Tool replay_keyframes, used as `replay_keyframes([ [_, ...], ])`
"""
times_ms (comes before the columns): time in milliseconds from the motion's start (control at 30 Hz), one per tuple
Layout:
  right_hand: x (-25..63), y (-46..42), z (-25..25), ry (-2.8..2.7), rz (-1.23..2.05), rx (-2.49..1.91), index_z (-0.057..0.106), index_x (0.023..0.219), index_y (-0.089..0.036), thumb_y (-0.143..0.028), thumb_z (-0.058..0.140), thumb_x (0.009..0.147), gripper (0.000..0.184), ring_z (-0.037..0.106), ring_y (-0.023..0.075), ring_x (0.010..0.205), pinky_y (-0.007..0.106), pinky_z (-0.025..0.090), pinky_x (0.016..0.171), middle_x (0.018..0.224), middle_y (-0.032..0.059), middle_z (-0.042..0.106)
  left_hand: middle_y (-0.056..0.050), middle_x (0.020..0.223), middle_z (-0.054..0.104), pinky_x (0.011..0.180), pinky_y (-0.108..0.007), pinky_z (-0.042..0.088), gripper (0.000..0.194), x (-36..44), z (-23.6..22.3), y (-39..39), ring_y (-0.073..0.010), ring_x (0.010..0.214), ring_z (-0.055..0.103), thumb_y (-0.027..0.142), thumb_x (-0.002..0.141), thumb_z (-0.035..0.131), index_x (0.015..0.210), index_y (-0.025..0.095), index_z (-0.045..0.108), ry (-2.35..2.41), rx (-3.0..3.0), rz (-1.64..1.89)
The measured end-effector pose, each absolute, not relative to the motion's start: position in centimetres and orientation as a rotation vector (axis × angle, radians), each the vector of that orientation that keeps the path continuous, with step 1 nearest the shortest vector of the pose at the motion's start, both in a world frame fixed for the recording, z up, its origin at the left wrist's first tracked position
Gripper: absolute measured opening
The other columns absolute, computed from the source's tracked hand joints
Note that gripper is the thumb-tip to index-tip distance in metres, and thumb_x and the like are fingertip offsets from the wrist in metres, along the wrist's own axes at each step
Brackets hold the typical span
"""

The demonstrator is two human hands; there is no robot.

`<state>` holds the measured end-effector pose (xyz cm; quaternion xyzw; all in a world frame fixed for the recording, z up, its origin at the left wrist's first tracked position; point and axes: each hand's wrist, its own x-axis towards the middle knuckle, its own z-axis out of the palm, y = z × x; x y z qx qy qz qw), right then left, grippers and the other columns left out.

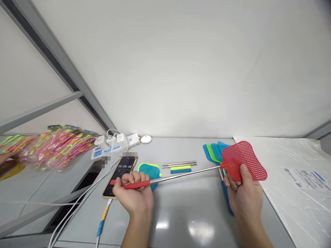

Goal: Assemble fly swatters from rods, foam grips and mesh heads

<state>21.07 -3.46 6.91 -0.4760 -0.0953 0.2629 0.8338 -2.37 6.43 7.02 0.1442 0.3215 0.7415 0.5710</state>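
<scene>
A red fly swatter (193, 171) with a metal telescopic shaft spans between my two hands above the table. My left hand (136, 193) is closed around its red handle. With thumb and fingers, my right hand (244, 189) grips the perforated red head. Behind the right hand lie several assembled swatters (213, 151) in blue and green, their handles partly hidden. Close to my left hand are loose teal and yellow swatter heads (150, 170). Between them rest metal rods (179, 164), a yellow handle tube (180, 168) and a blue handle tube (181, 171).
A phone (121, 172) showing a timer lies left, plugged into a cable. Behind it stand a power strip (113, 148) with chargers and a white round device (146, 139). Bagged colourful items (62, 148) and another person's hand (7, 158) are far left; a white package (292, 165) lies right.
</scene>
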Motion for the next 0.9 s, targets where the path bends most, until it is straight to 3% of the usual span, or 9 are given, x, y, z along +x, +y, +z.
replay_keyframes([
  [167,20.8,-3.4,6.7,-0.160,0.512,-1.063,0.055,0.073,-0.020,-0.037,0.069,0.083,0.024,0.049,0.0110,0.055,0.024,0.040,0.044,0.062,-0.0040,0.049,0.006,0.047,0.028,0.044,-0.024,0.021,0.040,-2.3,7.4,6.9,-0.0089,0.042,0.026,0.037,0.085,0.046,0.055,0.019,0.027,0.811,0.322,1.804],
  [267,18.9,-2.9,6.8,-0.169,0.581,-1.094,0.057,0.077,-0.020,-0.039,0.070,0.081,0.024,0.046,0.0091,0.051,0.024,0.037,0.042,0.066,-0.0033,0.054,0.006,0.048,0.030,0.044,-0.024,0.021,0.038,0.1,7.1,6.1,-0.0088,0.042,0.026,0.035,0.089,0.048,0.058,0.020,0.031,0.794,0.435,1.724],
  [333,17.6,-2.6,6.9,-0.184,0.637,-1.019,0.049,0.070,-0.020,-0.042,0.066,0.085,0.031,0.034,0.0068,0.046,0.024,0.034,0.042,0.058,-0.0072,0.041,0.007,0.047,0.027,0.043,-0.024,0.020,0.039,1.8,6.8,5.2,-0.0089,0.041,0.024,0.035,0.091,0.047,0.059,0.020,0.032,0.809,0.445,1.651],
  [467,17.1,-2.4,7.1,-0.257,0.674,-0.975,0.038,0.063,-0.022,-0.041,0.064,0.087,0.040,0.026,0.0071,0.047,0.023,0.034,0.044,0.055,-0.0097,0.025,0.007,0.047,0.028,0.042,-0.024,0.021,0.041,3.4,6.4,4.1,-0.0090,0.041,0.024,0.038,0.093,0.046,0.058,0.021,0.032,0.870,0.451,1.586],
  [900,20.1,-3.3,7.3,-0.307,0.660,-1.023,0.040,0.062,-0.022,-0.043,0.062,0.088,0.040,0.026,0.0076,0.046,0.023,0.032,0.042,0.054,-0.0088,0.026,0.006,0.043,0.028,0.043,-0.023,0.025,0.047,4.4,5.3,3.0,-0.0099,0.042,0.025,0.042,0.092,0.049,0.053,0.021,0.034,0.883,0.608,1.309],
])
